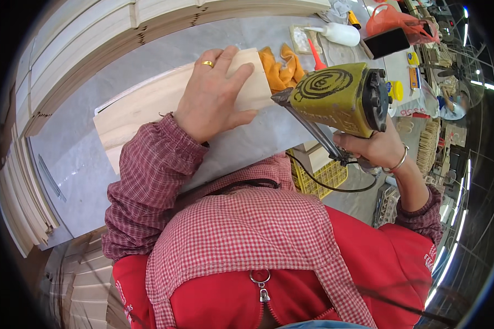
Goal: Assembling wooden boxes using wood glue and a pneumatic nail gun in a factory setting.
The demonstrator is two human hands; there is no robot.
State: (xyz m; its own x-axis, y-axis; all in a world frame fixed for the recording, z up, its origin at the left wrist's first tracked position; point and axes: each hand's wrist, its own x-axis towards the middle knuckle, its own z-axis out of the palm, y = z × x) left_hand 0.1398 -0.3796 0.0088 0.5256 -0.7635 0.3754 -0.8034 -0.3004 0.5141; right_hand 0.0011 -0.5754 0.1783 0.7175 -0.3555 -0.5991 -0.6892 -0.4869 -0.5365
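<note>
My left hand (217, 98) holds a pale wooden board (140, 112) down on the grey worktable, its fingers spread across the far side and the thumb at the near edge. A gold ring is on one finger. In my right hand (376, 145) is an olive-yellow pneumatic nail gun (332, 96), my fingers wrapped round its handle. Its dark nose touches or nearly touches the board's right end; I cannot tell which. A black air hose (335, 186) hangs from the gun. Crumpled orange gloves (280, 68) lie just beyond that end.
Stacked boards (82, 60) line the table's far and left sides. Far right are a white squeeze bottle (341, 34), a phone (387, 43), a red plastic bag (403, 24) and a yellow-capped container (394, 90). A yellow crate (324, 181) stands below the table.
</note>
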